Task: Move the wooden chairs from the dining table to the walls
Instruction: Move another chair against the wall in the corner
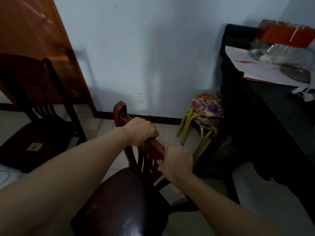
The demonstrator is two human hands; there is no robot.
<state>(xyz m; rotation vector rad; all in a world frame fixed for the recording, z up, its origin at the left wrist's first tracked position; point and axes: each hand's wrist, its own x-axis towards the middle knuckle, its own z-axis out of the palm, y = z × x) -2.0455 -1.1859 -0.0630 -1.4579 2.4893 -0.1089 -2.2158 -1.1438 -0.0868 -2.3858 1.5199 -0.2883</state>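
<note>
Head view, the only one. My left hand (140,132) is closed over the top rail of the chair (126,198), fingers wrapped round it; my right hand (176,165) is closed on the same rail lower down, fingers curled over its near edge. The chair sits directly in front of me, its back toward the wall (144,48), its seat toward me, the rail slanted in the frame. Whether all its legs are on the floor I cannot tell.

Hazards noted:
- The stools (204,113) stand stacked by the wall, right of the chair's path. A push straight ahead and slightly right would likely knock them.
- The table (276,106) is close on my right, dark cloth hanging off its edge. A chair leg could snag that cloth and drag the clutter lying on top.
- A second chair (39,106) stands to the left, leaving a narrow gap. Swinging wide would probably strike it.
- A socket (139,97) is low on the wall ahead; the rail could hit it if pushed hard.
- Both hands hold one rail only, so the chair may twist.
</note>
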